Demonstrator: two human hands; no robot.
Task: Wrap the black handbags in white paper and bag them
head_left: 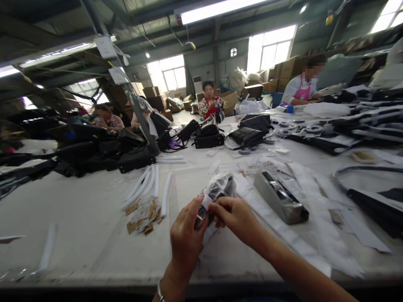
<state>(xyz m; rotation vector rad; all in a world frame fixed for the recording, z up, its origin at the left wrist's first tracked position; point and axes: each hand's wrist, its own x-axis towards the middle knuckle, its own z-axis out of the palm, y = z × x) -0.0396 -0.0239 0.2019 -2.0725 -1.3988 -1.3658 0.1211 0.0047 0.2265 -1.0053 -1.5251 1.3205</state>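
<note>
Near the front of the white table I hold a dark bundle (222, 188) partly covered in thin white wrapping; its exact kind is unclear. My left hand (188, 228) is wrapped round the near end, thumb and fingers on either side. A white band (206, 202) crosses the bundle beside my left fingertips. My right hand (229, 213) pinches at the bundle's right side, fingers curled, close to that band. What lies between the right fingertips is hidden. To the right stands a grey tape dispenser (280, 199), apart from both hands.
Left of my hands lie white foam tubes (147, 184) and a pile of brown and white tags (145, 214). White sheets (315, 226) spread on the right. Black bags (209, 136) stand farther back, near a metal post (138, 109). Several people sit or stand beyond.
</note>
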